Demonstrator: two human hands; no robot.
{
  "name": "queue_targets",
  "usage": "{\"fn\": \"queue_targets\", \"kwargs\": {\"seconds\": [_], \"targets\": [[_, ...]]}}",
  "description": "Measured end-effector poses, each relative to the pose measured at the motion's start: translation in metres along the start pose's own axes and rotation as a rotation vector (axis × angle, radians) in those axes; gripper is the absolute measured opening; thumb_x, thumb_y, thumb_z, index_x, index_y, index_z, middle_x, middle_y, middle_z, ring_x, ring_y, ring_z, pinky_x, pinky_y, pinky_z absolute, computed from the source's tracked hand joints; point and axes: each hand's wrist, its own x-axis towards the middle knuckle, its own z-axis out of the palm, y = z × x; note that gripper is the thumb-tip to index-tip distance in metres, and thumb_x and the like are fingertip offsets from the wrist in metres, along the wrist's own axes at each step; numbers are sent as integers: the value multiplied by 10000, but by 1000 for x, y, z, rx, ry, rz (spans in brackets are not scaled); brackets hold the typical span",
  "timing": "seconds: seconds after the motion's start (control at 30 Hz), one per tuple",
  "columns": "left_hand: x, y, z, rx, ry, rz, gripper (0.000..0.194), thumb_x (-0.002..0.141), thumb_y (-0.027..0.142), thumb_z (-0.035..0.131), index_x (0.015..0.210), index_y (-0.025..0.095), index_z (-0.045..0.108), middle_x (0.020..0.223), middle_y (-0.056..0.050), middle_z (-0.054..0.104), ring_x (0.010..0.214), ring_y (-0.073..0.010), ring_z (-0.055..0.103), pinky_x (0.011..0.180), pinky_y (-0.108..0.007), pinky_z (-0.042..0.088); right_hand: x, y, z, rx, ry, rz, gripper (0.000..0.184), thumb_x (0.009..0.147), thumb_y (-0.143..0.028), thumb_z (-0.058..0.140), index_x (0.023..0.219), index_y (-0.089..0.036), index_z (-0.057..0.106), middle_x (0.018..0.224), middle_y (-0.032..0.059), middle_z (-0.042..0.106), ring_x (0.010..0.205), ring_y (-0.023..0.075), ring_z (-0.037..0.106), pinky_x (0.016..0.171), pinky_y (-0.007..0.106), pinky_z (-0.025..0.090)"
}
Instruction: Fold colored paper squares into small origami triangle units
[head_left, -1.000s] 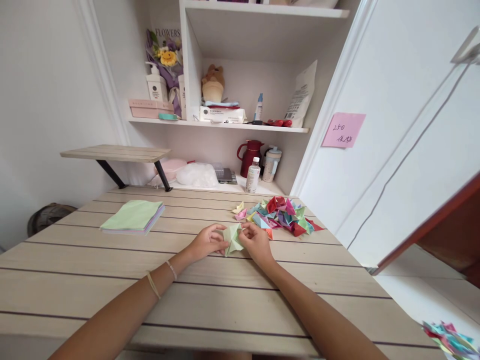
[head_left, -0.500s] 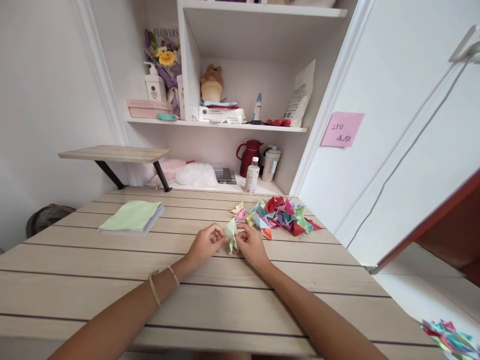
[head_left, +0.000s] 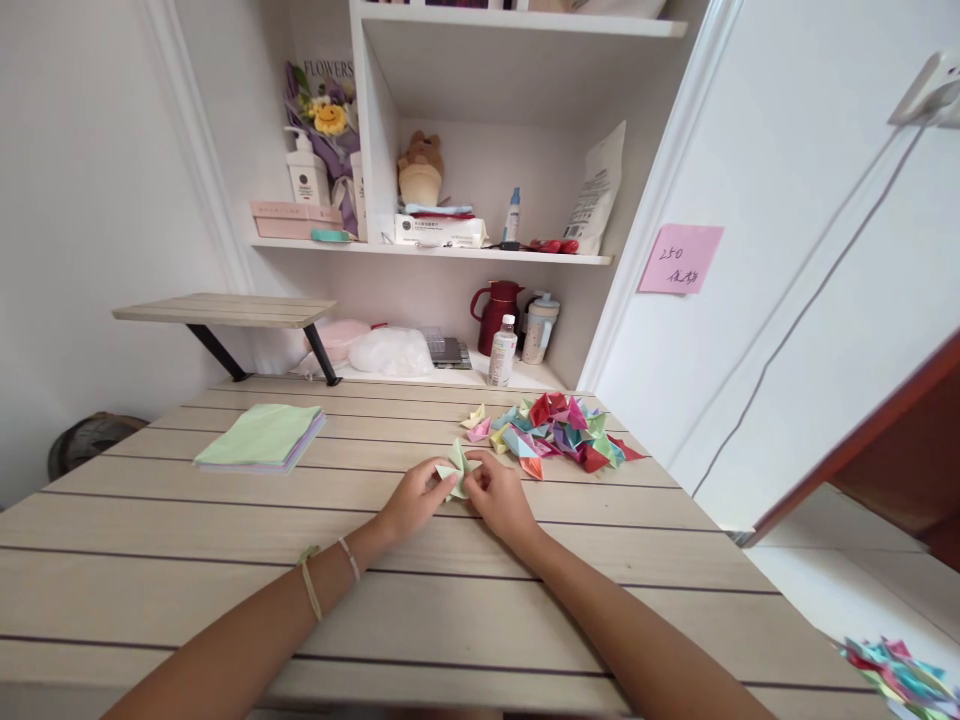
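Observation:
A pale green folded paper (head_left: pixel 457 470) with pointed flaps is held between both hands, just above the middle of the wooden table (head_left: pixel 420 610). My left hand (head_left: pixel 414 500) pinches its left side between thumb and fingers. On the other side, the curled fingers of my right hand (head_left: pixel 496 492) grip the paper's right edge. Beyond my right hand lies a heap of small folded paper boats (head_left: pixel 562 432) in many colours. A stack of square paper sheets (head_left: pixel 259 436), light green on top, rests at the left of the table.
A small raised wooden shelf (head_left: pixel 225 308) on black brackets stands at the back left. Behind the table are a plastic bottle (head_left: pixel 502 352), a dark red jug (head_left: pixel 498 315) and a tumbler (head_left: pixel 538 330). More folded papers (head_left: pixel 900 675) lie below at the right.
The green paper has turned and its flaps are now spread into several points. Both hands have shifted slightly around it, still gripping. The view has moved a little.

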Motion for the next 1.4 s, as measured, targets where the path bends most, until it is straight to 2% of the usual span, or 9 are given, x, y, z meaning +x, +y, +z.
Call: {"fn": "queue_targets", "kwargs": {"seconds": [0.2,0.33,0.47,0.57,0.73,0.93,1.1,1.27,1.4], "targets": [[8,-6,-8,-39,5,12,231,703,355,594,780,144,651,783,-46,612,729,-143,552,642,-231,435,3,3,-2,10,85,32,266,708,-196,472,958,-154,553,511,-38,527,462,121,505,477,210,391],[5,-3,-6,-34,-20,-17,250,729,364,559,781,146,670,715,-39,639,636,-137,562,582,-234,441,4,3,-1,82,165,40,311,696,-199,484,1001,-153,526,633,-3,579,516,129,539,497,220,421],[-2,3,-2,108,94,87,212,711,337,585,828,179,666,794,-38,667,701,-152,589,657,-248,458,5,5,1,207,184,100,357,684,-175,473,1041,-158,484,774,24,585,538,119,565,494,220,448],[-4,6,0,214,97,148,169,723,327,574,754,181,654,727,-32,649,662,-144,571,639,-246,451,6,8,1,250,185,113,362,663,-160,476,1025,-153,486,766,15,575,532,109,562,487,213,454],[0,-2,0,-17,40,44,213,769,352,512,773,156,596,643,-21,613,607,-135,574,592,-247,457,7,9,4,323,94,139,369,658,-200,526,1024,-158,515,766,19,612,554,122,581,512,234,494],[4,-9,-1,-231,97,-54,228,754,354,535,848,149,503,663,-12,595,583,-128,587,588,-274,494,5,6,6,430,-23,154,434,681,-246,556,1102,-151,512,811,50,655,574,139,607,571,279,522],[1,-3,-1,-201,120,-27,298,712,334,591,940,165,499,862,-48,593,739,-142,601,665,-283,505,7,9,3,459,-34,134,493,683,-231,552,1167,-161,494,894,74,665,637,152,619,624,298,521],[-1,-3,-2,-86,43,2,361,656,305,652,968,161,541,855,-62,598,765,-149,586,670,-271,498,7,8,1,459,-65,130,441,690,-236,542,1128,-181,547,898,68,670,767,201,631,664,332,524],[0,-7,-3,-64,61,8,284,680,296,624,922,160,565,897,-70,600,788,-155,588,708,-306,506,5,2,3,545,-163,141,406,710,-246,529,1113,-204,555,881,48,672,768,185,632,727,342,513]]}}
